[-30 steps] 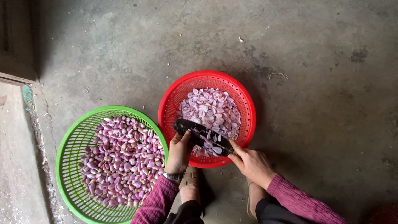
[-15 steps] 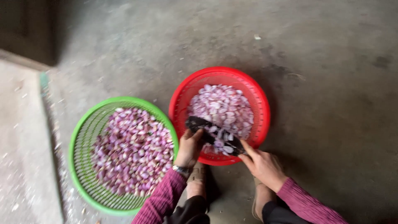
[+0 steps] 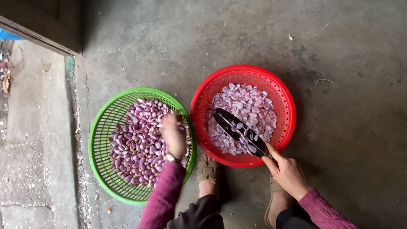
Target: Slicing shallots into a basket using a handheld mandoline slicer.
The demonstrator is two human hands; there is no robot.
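We saw the left hand, blurred, its grip impossible to tell, over purple shallots in the green basket; the right hand gripped a dark knife above slices in the red basket just beyond it.

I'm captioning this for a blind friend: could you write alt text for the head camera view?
Seen from above, a person crouches on a concrete floor, the left hand reaching into a green basket of purple shallots. The right hand holds a dark knife, its blade over a red basket of cut pieces.
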